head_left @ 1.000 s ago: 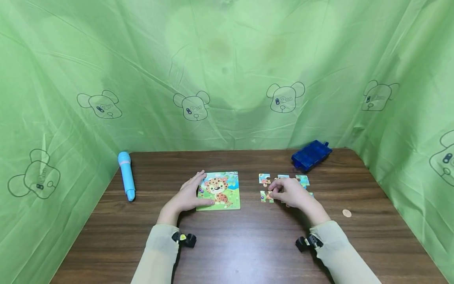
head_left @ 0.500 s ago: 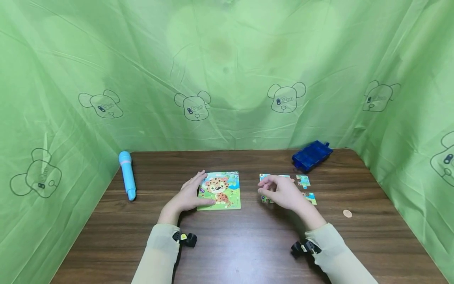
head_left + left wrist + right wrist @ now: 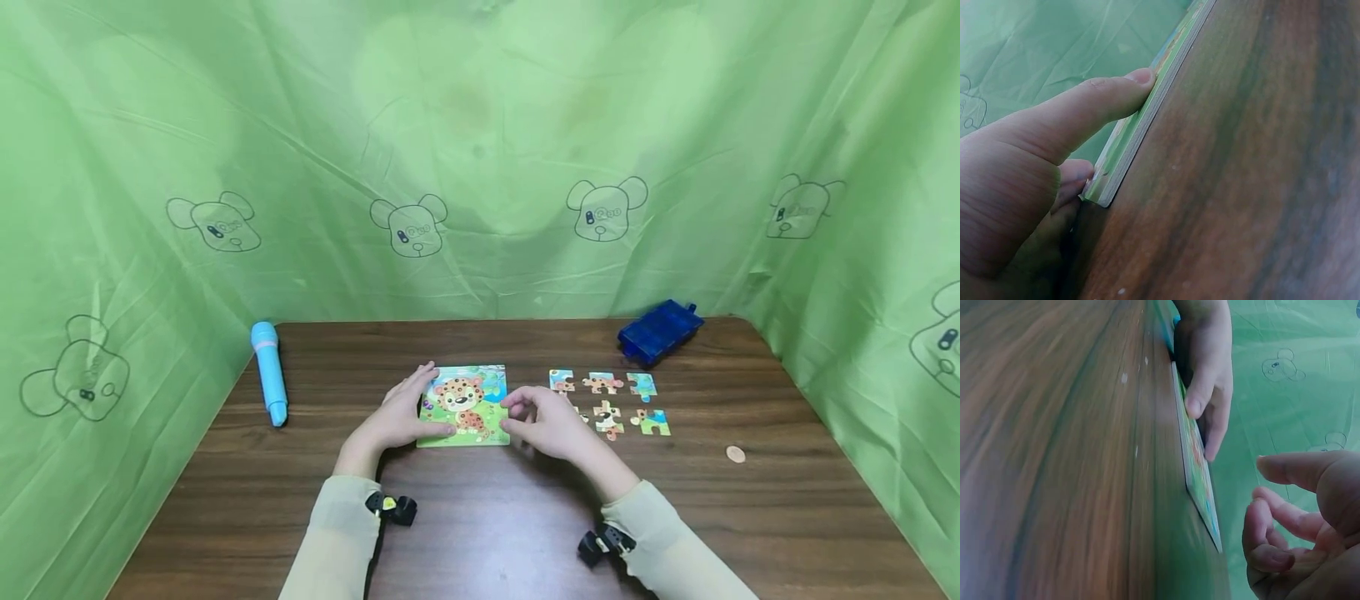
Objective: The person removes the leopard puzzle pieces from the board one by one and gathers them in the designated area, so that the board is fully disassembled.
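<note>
A flat square leopard-cub picture board (image 3: 480, 417) lies on the wooden table. My left hand (image 3: 401, 414) rests at its left side, straight thumb on the picture and fingers along the left edge. In the left wrist view, the thumb (image 3: 1104, 97) presses the board's top near its edge. My right hand (image 3: 551, 423) is at the board's right edge, thumb and fingertips parted and slightly bent. The right wrist view shows nothing between them. Right of that hand lie several loose jigsaw pieces (image 3: 608, 419) in two rows; the hand partly hides one.
A light-blue toy microphone (image 3: 268, 371) lies at the table's left edge. At the back right is a dark-blue translucent box (image 3: 660, 332). A small round pale disc (image 3: 735, 454) lies on the right. Green cloth (image 3: 495, 250) hangs around the table's back and sides.
My right hand has moved left from over the loose jigsaw pieces to the board's right edge, uncovering most of them. My left hand has stayed on the board.
</note>
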`<state>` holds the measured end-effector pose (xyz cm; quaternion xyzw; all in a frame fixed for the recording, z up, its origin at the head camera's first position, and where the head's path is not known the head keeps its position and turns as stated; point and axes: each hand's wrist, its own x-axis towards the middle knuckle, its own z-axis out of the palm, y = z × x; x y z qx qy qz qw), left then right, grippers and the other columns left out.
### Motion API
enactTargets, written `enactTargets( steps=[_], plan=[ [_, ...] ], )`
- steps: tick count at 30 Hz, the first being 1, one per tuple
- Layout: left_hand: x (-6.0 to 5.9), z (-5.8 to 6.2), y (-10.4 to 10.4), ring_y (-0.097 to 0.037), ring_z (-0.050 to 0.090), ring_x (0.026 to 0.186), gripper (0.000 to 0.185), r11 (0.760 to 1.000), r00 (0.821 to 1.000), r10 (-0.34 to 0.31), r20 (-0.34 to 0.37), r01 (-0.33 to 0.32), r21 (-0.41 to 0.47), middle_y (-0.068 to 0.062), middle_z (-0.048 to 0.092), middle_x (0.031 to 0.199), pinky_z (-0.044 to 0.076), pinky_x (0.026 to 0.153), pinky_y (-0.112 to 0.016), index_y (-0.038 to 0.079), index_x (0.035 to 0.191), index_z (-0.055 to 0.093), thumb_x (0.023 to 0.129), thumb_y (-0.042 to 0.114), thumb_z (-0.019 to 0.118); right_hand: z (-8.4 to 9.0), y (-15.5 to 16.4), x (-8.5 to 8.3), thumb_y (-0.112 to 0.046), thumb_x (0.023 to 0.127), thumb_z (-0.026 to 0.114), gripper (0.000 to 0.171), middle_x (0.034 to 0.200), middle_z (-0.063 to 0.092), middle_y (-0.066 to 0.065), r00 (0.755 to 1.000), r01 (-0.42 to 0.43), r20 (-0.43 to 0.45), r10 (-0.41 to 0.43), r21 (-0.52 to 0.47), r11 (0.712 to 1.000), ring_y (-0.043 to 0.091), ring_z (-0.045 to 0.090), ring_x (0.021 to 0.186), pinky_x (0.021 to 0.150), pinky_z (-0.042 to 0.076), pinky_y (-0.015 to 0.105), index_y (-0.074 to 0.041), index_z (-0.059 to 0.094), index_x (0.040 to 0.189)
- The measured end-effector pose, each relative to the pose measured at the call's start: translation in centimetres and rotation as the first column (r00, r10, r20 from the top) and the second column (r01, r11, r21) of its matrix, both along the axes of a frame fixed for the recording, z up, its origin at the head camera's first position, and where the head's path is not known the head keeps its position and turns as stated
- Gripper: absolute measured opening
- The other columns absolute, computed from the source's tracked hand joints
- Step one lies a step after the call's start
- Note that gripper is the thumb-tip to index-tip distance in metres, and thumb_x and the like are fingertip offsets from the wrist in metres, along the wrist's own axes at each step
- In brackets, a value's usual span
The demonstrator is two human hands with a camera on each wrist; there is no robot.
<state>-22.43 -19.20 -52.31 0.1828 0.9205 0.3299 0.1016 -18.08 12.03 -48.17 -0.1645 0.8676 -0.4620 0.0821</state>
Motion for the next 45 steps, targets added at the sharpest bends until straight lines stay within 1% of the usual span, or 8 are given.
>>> enactTargets(
  steps=[4, 7, 13, 17, 22, 29, 36, 45],
  plan=[
    [0.1, 0.0, 0.2, -0.034, 0.015, 0.168, 0.118, 1.000, 1.000, 0.001, 0.009, -0.001, 0.001, -0.010, 0.021, 0.182, 0.012, 0.133, -0.064, 0.009, 0.172, 0.032, 0.084, 0.058, 0.092, -0.4, -1.1, -0.5, -0.023, 0.093, 0.088, 0.041, 0.126, 0.065, 0.011, 0.999, 0.026, -0.040, -0.024, 0.041, 0.999, 0.009, 0.065, 0.077, 0.076, 0.056, 0.032, -0.008, 0.077, 0.130],
    [0.1, 0.0, 0.3, -0.033, 0.014, 0.168, 0.118, 1.000, 1.000, 0.000, 0.014, 0.000, -0.003, -0.010, 0.021, 0.182, 0.011, 0.133, -0.065, 0.009, 0.173, 0.031, 0.084, 0.057, 0.092, -0.9, -1.5, -0.8, -0.022, 0.092, 0.090, 0.044, 0.132, 0.064, 0.012, 0.999, 0.041, -0.026, -0.040, 0.045, 0.998, 0.008, 0.065, 0.077, 0.074, 0.056, 0.033, -0.010, 0.077, 0.133],
    [0.0, 0.1, 0.1, -0.033, 0.015, 0.168, 0.117, 1.000, 1.000, 0.001, 0.007, -0.001, -0.006, -0.009, 0.021, 0.182, 0.012, 0.133, -0.064, 0.009, 0.173, 0.032, 0.084, 0.057, 0.092, -1.7, -1.8, -1.2, -0.021, 0.089, 0.091, 0.049, 0.118, 0.069, 0.010, 0.999, 0.015, 0.028, -0.017, 0.064, 0.998, 0.009, 0.065, 0.079, 0.074, 0.058, 0.031, -0.006, 0.076, 0.133],
    [-0.1, 0.1, 0.1, -0.033, 0.015, 0.168, 0.117, 1.000, 1.000, 0.001, 0.006, -0.001, -0.004, -0.009, 0.021, 0.182, 0.012, 0.133, -0.063, 0.009, 0.172, 0.032, 0.084, 0.058, 0.091, -2.1, -2.0, -1.3, -0.020, 0.087, 0.093, 0.050, 0.110, 0.068, 0.005, 1.000, 0.011, 0.028, -0.013, 0.080, 0.997, 0.009, 0.064, 0.080, 0.075, 0.057, 0.030, -0.005, 0.077, 0.132],
    [0.0, 0.0, 0.1, -0.032, 0.014, 0.169, 0.117, 1.000, 1.000, 0.002, 0.013, -0.002, -0.007, -0.008, 0.020, 0.182, 0.011, 0.134, -0.062, 0.010, 0.173, 0.031, 0.084, 0.058, 0.091, -2.5, -2.0, -1.3, -0.018, 0.082, 0.096, 0.051, 0.104, 0.067, 0.002, 0.999, 0.035, 0.030, -0.038, 0.089, 0.995, 0.007, 0.064, 0.079, 0.077, 0.056, 0.030, -0.009, 0.079, 0.129],
    [0.0, 0.1, 0.1, -0.032, 0.014, 0.169, 0.117, 1.000, 1.000, 0.001, 0.010, -0.001, -0.004, -0.009, 0.020, 0.182, 0.011, 0.134, -0.062, 0.010, 0.173, 0.032, 0.084, 0.057, 0.091, -2.8, -2.0, -1.4, -0.015, 0.080, 0.097, 0.051, 0.103, 0.067, 0.001, 0.996, 0.053, 0.070, -0.057, 0.054, 0.997, 0.009, 0.064, 0.080, 0.073, 0.056, 0.030, -0.010, 0.079, 0.128],
    [0.0, 0.0, 0.1, -0.033, 0.014, 0.168, 0.118, 1.000, 1.000, 0.001, 0.010, -0.001, -0.002, -0.009, 0.020, 0.182, 0.011, 0.133, -0.064, 0.010, 0.173, 0.031, 0.084, 0.059, 0.091, -2.8, -2.1, -1.3, -0.014, 0.081, 0.096, 0.054, 0.104, 0.066, 0.003, 0.998, 0.032, 0.054, -0.034, 0.050, 0.998, 0.010, 0.063, 0.079, 0.073, 0.055, 0.029, -0.010, 0.078, 0.132],
    [-0.1, -0.1, 0.1, -0.033, 0.014, 0.169, 0.116, 1.000, 1.000, -0.006, -0.001, 0.006, -0.014, -0.010, 0.020, 0.182, 0.011, 0.134, -0.062, 0.010, 0.173, 0.030, 0.087, 0.061, 0.088, -2.8, -2.1, -1.3, -0.010, 0.082, 0.095, 0.053, 0.104, 0.064, 0.004, 0.997, 0.033, 0.069, -0.035, 0.032, 0.999, 0.011, 0.061, 0.079, 0.073, 0.054, 0.030, -0.009, 0.078, 0.132]
  ],
)
